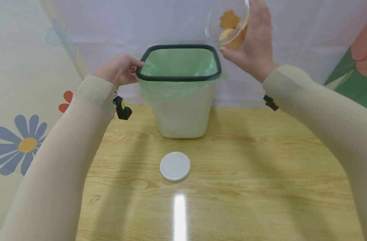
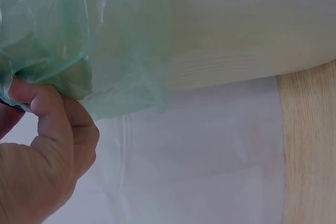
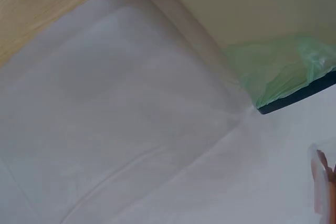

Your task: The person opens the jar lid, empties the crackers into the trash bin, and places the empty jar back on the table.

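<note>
A white trash bin (image 1: 183,110) with a dark rim and a green plastic liner (image 1: 178,63) stands at the back of the table. My left hand (image 1: 118,70) grips the rim's left side, its curled fingers (image 2: 52,114) against the liner in the left wrist view. Up to the right of the bin, my right hand (image 1: 257,43) holds a clear round container (image 1: 211,25), tilted with its mouth toward the bin. Inside it are orange-brown cookies (image 1: 230,20), one with a scalloped edge. The container's edge shows at the right of the right wrist view.
A round white lid (image 1: 175,166) lies flat on the wooden table (image 1: 246,160) in front of the bin. Behind the bin hangs a pale cloth (image 1: 111,26). Flower-patterned panels (image 1: 26,144) flank both sides.
</note>
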### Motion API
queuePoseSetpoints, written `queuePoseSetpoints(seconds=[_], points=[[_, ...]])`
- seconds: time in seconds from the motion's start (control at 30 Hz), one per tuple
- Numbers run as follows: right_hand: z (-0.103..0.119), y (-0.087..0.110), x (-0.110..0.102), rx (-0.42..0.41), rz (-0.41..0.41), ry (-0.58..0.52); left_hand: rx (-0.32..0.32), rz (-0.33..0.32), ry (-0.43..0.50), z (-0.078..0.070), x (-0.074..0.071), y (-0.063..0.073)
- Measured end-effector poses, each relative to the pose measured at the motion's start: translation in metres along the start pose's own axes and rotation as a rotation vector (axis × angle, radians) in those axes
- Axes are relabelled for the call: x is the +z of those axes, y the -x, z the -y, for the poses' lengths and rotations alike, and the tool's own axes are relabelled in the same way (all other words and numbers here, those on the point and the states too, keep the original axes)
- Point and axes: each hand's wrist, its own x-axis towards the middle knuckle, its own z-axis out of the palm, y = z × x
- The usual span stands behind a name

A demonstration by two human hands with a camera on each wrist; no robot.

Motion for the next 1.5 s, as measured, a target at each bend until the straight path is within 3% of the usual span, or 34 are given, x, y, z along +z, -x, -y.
queuePoseSetpoints(seconds=[0.23,0.5,0.77,1.0,1.5], points=[[-0.003,-0.001,0.0,-0.013,0.035,0.057,0.003,-0.015,-0.017,0.0,0.001,0.002],[-0.004,-0.006,0.001,-0.104,0.011,0.106,0.025,-0.018,-0.055,0.003,0.003,0.003],[-0.004,-0.009,0.003,-0.129,0.023,0.128,0.025,-0.013,-0.07,0.002,0.003,0.003],[-0.007,-0.012,0.004,-0.224,0.003,0.162,0.019,-0.024,-0.079,0.002,0.006,0.002],[-0.006,-0.022,0.003,-0.275,0.094,0.282,0.018,-0.007,-0.063,0.002,0.003,0.002]])
